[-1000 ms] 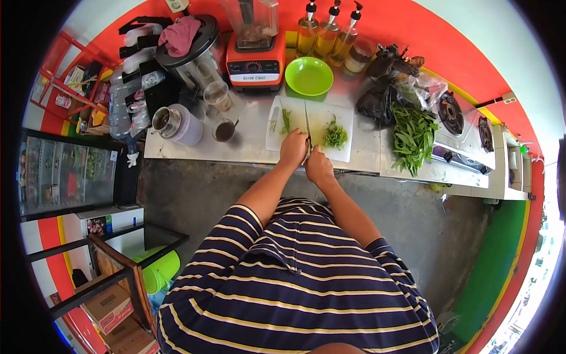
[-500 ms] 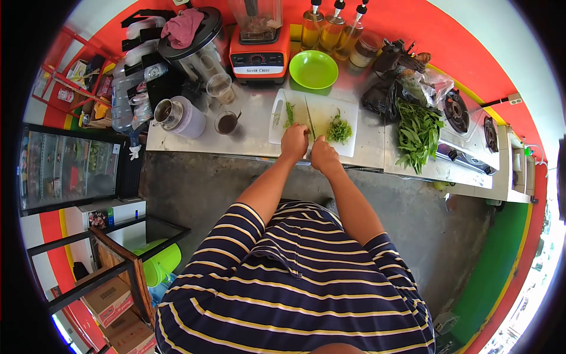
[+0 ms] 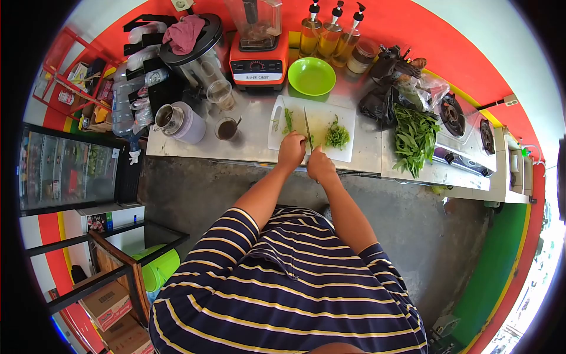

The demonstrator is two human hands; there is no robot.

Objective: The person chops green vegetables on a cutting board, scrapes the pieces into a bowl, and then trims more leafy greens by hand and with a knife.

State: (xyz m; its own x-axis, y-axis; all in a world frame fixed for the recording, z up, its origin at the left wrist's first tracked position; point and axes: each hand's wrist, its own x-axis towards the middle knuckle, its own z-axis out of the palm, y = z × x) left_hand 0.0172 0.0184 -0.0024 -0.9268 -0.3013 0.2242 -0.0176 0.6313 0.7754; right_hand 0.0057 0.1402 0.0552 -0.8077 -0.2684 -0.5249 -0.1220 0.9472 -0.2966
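Note:
A white cutting board lies at the front edge of the steel counter. My right hand is closed round the handle of a knife, whose blade points away over the board. Left of the blade, my left hand is closed at the board's near edge; what its fingers hold is too small to make out. Beyond my left hand lie a few long green pieces. A small heap of chopped greens sits to the right of the knife.
Behind the board stand a green bowl, a red blender and pump bottles. Leafy greens lie at right beside a stove. To the left are a glass of dark liquid and a metal-topped container.
The view has shifted slightly. Both hands remain at the board's near edge, and the knife blade stands a little more upright in the picture.

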